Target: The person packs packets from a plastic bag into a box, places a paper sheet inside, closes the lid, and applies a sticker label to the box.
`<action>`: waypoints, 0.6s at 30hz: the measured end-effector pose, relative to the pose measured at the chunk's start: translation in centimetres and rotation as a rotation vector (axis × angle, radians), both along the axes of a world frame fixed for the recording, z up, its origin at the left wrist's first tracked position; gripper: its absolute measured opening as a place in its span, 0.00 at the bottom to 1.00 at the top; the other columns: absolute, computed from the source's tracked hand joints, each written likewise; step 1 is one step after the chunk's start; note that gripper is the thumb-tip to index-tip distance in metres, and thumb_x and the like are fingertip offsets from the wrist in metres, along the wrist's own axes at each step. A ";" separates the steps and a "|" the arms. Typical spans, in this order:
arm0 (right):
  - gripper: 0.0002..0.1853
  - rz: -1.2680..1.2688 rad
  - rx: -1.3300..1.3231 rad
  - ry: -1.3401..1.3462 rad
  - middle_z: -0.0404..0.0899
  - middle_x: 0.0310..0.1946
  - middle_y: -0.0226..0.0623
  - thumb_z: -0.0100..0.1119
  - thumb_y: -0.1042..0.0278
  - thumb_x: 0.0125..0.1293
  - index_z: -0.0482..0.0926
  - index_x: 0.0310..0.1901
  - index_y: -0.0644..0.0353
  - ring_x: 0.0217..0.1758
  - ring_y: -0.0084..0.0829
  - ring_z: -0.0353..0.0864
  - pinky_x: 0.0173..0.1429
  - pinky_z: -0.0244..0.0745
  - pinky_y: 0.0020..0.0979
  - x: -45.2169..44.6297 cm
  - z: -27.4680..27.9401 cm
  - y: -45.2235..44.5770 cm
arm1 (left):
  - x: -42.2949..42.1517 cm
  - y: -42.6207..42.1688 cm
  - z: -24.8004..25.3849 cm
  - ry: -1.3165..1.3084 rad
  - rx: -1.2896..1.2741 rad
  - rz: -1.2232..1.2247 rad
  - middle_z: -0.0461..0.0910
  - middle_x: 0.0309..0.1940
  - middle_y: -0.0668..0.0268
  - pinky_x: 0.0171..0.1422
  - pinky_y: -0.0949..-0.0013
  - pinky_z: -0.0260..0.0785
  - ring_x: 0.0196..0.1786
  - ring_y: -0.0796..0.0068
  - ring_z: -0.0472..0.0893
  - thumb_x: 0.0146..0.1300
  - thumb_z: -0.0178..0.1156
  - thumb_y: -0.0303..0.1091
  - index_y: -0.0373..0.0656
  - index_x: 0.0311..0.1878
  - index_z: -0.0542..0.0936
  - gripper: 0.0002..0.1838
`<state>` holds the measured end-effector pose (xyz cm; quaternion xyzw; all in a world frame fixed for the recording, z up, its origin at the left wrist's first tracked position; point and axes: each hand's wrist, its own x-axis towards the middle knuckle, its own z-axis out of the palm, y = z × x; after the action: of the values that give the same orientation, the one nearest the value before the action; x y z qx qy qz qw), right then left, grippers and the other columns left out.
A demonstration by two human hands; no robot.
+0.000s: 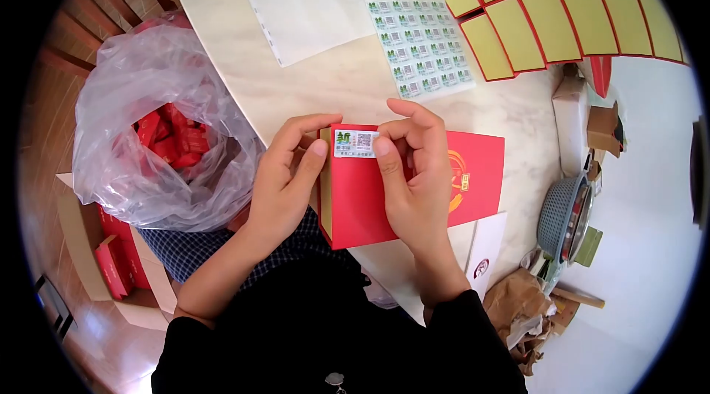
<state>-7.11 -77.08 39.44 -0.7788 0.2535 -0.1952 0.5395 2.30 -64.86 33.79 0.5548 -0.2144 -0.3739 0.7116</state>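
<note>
A red gift box [362, 205] with a gold emblem lies at the table's near edge, its yellowish end facing left. A white QR-code sticker [355, 143] with green print lies along the top left corner of its red face. My left hand [285, 179] grips the box's left end, fingers behind the corner and thumb beside the sticker. My right hand [418, 176] is over the box, its thumb tip on the sticker's right end and its other fingers curled. Whether the sticker is fully flat under that thumb is hidden.
A sheet of QR stickers [421, 46] and white backing paper [310, 13] lie beyond the box. Rows of red-edged yellow boxes [547, 21] stand at the far right. Left of the table are a plastic bag [111, 128] of red packets and a cardboard carton [81, 246].
</note>
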 end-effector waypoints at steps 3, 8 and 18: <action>0.17 0.002 -0.046 0.013 0.72 0.35 0.31 0.51 0.78 0.70 0.66 0.59 0.63 0.36 0.20 0.70 0.43 0.68 0.22 0.0 0.0 0.0 | 0.0 -0.2 -0.2 0.020 -0.016 0.015 0.78 0.45 0.65 0.54 0.75 0.67 0.46 0.81 0.75 0.74 0.48 0.33 0.37 0.60 0.72 0.16; 0.17 0.011 -0.041 0.000 0.73 0.36 0.31 0.51 0.78 0.70 0.67 0.58 0.64 0.35 0.20 0.70 0.43 0.68 0.22 0.0 -0.1 0.0 | 0.1 -0.4 -0.3 0.072 -0.032 0.044 0.79 0.42 0.66 0.50 0.77 0.67 0.42 0.83 0.75 0.74 0.49 0.33 0.37 0.58 0.73 0.15; 0.17 0.013 0.001 -0.022 0.73 0.36 0.31 0.53 0.78 0.69 0.67 0.58 0.63 0.35 0.19 0.70 0.43 0.68 0.22 -0.2 -0.2 -0.2 | 1.0 -0.1 0.2 0.353 -0.115 0.195 0.67 0.28 0.70 0.35 0.78 0.60 0.29 0.84 0.66 0.73 0.46 0.34 0.44 0.35 0.67 0.09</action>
<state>-7.32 -77.29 39.27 -0.7779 0.2428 -0.2002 0.5439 3.35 -64.91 33.94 0.4572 -0.0526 -0.3820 0.8014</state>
